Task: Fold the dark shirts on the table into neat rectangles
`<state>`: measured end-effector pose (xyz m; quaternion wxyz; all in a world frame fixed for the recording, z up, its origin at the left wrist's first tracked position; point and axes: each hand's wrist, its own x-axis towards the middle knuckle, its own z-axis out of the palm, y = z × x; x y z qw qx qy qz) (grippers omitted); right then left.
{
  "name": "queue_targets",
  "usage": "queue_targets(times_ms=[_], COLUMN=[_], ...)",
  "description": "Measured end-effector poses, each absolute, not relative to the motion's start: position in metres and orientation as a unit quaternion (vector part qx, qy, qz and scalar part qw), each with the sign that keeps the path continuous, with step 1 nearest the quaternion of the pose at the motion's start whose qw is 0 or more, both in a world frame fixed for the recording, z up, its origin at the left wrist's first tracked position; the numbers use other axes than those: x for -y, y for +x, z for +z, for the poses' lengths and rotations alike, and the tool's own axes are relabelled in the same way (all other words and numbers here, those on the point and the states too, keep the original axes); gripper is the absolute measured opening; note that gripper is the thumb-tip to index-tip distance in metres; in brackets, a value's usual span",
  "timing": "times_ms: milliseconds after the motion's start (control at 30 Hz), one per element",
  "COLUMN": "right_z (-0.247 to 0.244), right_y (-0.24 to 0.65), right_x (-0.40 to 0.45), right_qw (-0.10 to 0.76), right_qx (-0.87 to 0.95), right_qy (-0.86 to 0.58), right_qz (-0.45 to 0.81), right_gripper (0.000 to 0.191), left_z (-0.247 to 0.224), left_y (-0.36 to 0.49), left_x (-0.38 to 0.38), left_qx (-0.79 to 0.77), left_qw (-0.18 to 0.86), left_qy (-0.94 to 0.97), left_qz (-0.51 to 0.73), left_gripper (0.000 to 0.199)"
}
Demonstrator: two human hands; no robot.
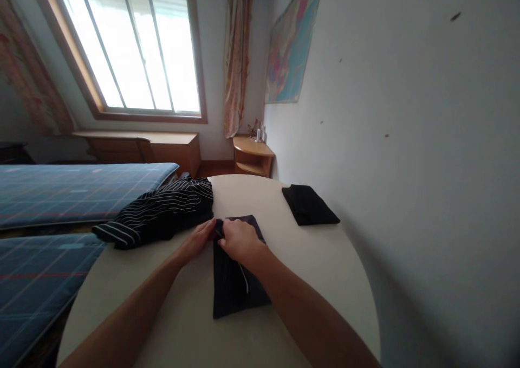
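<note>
A dark garment [231, 289], folded into a rough rectangle, lies on the round white table in front of me. A thin white line runs down its middle, and I cannot make out what kind of garment it is. With fingers curled, my right hand [240, 240] grips the cloth near its far left corner. Beside that corner rests my left hand [198, 241], its fingers stretched out and their tips touching the garment's left edge. Part of the far end is hidden under the right hand and forearm.
A crumpled black-and-white striped garment [162, 211] hangs over the left side of the table [325, 297]. Near the right edge lies a folded black garment [309, 205]. Blue plaid mattresses [81, 192] stand left, a white wall [406, 194] right, a corner shelf [254, 148] behind.
</note>
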<state>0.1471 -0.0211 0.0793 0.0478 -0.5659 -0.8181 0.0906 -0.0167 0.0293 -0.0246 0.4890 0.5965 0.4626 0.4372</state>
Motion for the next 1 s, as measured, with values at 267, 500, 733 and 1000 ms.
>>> queue_targets(times_ms=[267, 500, 733, 1000], right_z=[0.034, 0.037, 0.022, 0.011], right_y=[0.15, 0.199, 0.234, 0.225], right_x=[0.025, 0.036, 0.071, 0.083], right_qw=[0.123, 0.202, 0.169, 0.098], right_qx=[0.829, 0.875, 0.92, 0.925], right_qy=[-0.53, -0.393, -0.289, -0.316], right_qz=[0.131, 0.197, 0.205, 0.187], right_gripper=[0.031, 0.017, 0.079, 0.087], left_z=[-0.031, -0.033, -0.038, -0.037], left_y=[-0.01, -0.006, -0.002, 0.002], left_x=[-0.032, -0.036, -0.038, -0.035], left_qx=[-0.473, -0.489, -0.525, -0.593], left_qw=[0.458, 0.413, 0.369, 0.212], left_qy=[0.61, 0.617, 0.619, 0.675], left_qz=[0.441, 0.458, 0.453, 0.384], left_gripper=[0.066, 0.044, 0.035, 0.032])
